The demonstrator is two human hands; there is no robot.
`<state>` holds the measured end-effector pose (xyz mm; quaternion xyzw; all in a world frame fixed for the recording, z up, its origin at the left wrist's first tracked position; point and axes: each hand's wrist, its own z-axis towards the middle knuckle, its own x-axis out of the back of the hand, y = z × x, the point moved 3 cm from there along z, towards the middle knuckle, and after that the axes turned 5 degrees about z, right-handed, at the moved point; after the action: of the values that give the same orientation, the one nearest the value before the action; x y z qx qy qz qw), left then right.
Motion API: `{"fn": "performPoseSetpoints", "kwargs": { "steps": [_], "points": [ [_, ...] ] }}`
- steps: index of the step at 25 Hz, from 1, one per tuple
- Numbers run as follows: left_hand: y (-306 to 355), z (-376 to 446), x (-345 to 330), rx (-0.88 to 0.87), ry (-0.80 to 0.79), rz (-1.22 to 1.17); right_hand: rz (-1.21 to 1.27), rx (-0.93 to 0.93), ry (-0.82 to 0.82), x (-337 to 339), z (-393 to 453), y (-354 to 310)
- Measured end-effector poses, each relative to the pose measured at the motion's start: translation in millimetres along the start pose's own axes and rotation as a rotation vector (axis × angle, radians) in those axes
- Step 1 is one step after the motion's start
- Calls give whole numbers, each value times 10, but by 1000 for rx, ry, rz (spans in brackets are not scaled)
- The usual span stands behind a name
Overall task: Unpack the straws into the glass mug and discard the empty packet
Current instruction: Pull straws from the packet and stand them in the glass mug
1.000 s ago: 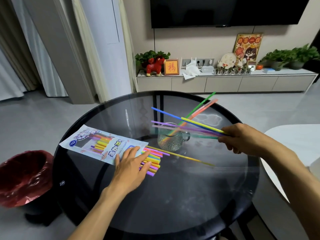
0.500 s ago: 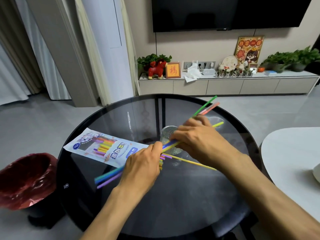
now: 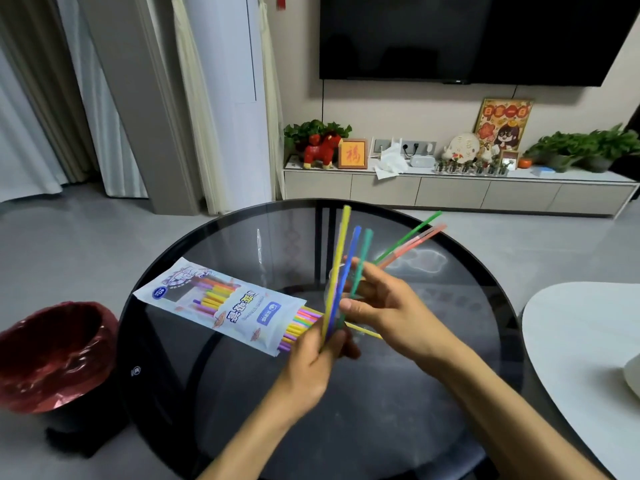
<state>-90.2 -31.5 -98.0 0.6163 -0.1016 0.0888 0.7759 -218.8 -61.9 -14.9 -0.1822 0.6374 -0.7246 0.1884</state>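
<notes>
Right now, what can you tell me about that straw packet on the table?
The packet is a flat white plastic sleeve with blue and yellow print and a clear window. It lies on the dark glass table, open end toward the hands. Coloured straws are inside and poke out of the opening. Neither hand touches it.

Glossy dark glass table (image 3: 398, 427), shiny plastic packet (image 3: 221, 304), matt straws (image 3: 341, 268)

"40" on straw packet (image 3: 221, 304)

Home living room: television (image 3: 478, 36), sideboard (image 3: 450, 195)
</notes>
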Motion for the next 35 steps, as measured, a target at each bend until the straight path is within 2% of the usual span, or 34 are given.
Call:
{"fn": "performPoseSetpoints", "kwargs": {
  "steps": [2, 7, 9, 13, 18, 20, 21, 23, 26, 27, 28, 30, 35],
  "points": [
    [-48, 60, 72, 8, -64, 22, 23, 20, -42, 35, 19, 13],
    [-181, -43, 33, 120, -342, 68, -8, -34, -80, 55, 4, 112],
    [-128, -46, 56, 159, -490, 38, 7, -49, -121, 70, -15, 118],
    [-14, -138, 83, 283, -845, -176, 76, -98, -141, -22, 1, 173],
    [-42, -98, 117, 366, -939, -297, 99, -120, -174, -100, 86, 171],
    [-28, -77, 128, 397, -903, -332, 75, -128, -152, -102, 109, 182],
    [-12, -49, 137, 399, -825, -343, 77, -112, -99, -75, 133, 180],
    [-17, 84, 255, 399, -489, -314, 175, -51, 124, 107, 233, 146],
    [-2, 217, 627, 391, 160, -208, 528, 59, 525, 626, 387, 59],
    [10, 214, 734, 389, 289, -153, 632, 100, 637, 776, 419, 53],
    [9, 201, 793, 382, 343, -98, 698, 133, 732, 885, 445, 73],
    [6, 159, 816, 362, 323, 44, 703, 159, 838, 942, 517, 167],
    [-172, 126, 665, 185, 56, 582, 381, -1, 803, 735, 715, 414]
  ]
}}
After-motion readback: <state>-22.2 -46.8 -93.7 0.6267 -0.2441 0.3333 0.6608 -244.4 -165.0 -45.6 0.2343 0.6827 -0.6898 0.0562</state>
